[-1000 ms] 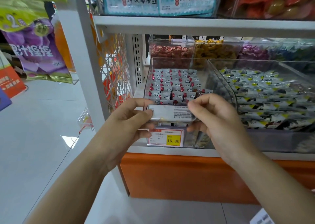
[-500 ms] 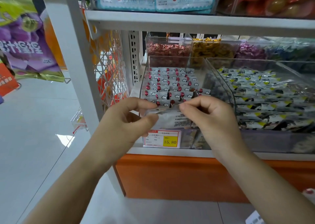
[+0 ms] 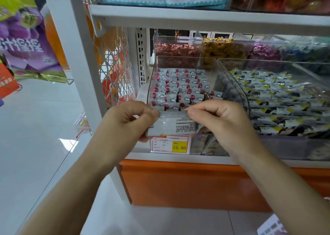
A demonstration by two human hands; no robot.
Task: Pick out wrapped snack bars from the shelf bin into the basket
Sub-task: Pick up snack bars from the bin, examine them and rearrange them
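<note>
A clear shelf bin point(image 3: 230, 84) holds several rows of white wrapped snack bars point(image 3: 180, 90) with red and cloud marks. In front of that bin, both my hands pinch the top edge of one white wrapped snack bar point(image 3: 174, 125), its printed back facing me. My left hand point(image 3: 125, 122) grips its left end. My right hand point(image 3: 221, 120) grips its right end. The bar hangs flat just above the yellow price tag point(image 3: 170, 144). No basket is in view.
To the right a second clear bin point(image 3: 317, 145) holds black, white and yellow packets. Behind stand bins of red point(image 3: 176, 49), gold and purple sweets. A white shelf post point(image 3: 84, 59) stands left, with hanging purple bags point(image 3: 26, 47). Below is an orange base panel point(image 3: 187, 186).
The snack bar went from level, to tilted and crumpled, to hanging flat with its printed side toward me. Both hands shifted to its top edge.
</note>
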